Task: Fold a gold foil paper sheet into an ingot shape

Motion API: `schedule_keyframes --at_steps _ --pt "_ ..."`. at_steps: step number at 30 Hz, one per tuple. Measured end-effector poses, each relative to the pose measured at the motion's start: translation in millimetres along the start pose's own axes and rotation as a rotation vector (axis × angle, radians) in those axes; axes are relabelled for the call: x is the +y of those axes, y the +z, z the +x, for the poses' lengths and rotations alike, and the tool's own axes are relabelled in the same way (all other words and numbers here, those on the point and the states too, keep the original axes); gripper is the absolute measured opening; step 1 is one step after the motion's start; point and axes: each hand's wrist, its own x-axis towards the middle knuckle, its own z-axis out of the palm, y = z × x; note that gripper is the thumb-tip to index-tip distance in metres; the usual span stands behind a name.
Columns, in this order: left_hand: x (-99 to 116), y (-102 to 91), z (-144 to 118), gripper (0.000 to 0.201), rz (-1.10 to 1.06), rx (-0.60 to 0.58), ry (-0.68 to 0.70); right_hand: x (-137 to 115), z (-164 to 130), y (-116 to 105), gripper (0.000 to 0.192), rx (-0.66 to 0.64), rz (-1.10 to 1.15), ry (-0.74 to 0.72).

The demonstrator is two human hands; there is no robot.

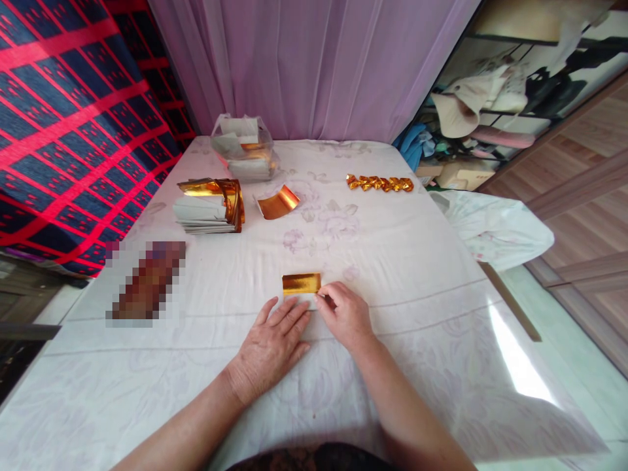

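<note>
A small sheet of gold foil paper (301, 283) lies on the white flowered tablecloth (402, 261), partly folded so a gold band shows at its far edge. My left hand (273, 343) lies flat with fingers spread, pressing the near part of the sheet. My right hand (344, 314) pinches the sheet's right edge between thumb and fingertips. The white side of the paper is mostly hidden under my fingers.
A stack of gold and white sheets (209, 205) sits at the left, a curled gold sheet (277, 201) beside it, and a clear bag of sheets (244, 147) behind. A row of folded gold pieces (380, 183) lies far right. A blurred patch (147, 281) is at left.
</note>
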Motion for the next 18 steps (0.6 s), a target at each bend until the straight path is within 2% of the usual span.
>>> schedule_keyframes --at_steps 18 --pt "2.4 0.0 1.0 0.043 -0.014 -0.033 -0.035 -4.2 2.7 3.0 0.011 0.015 -0.091 0.049"
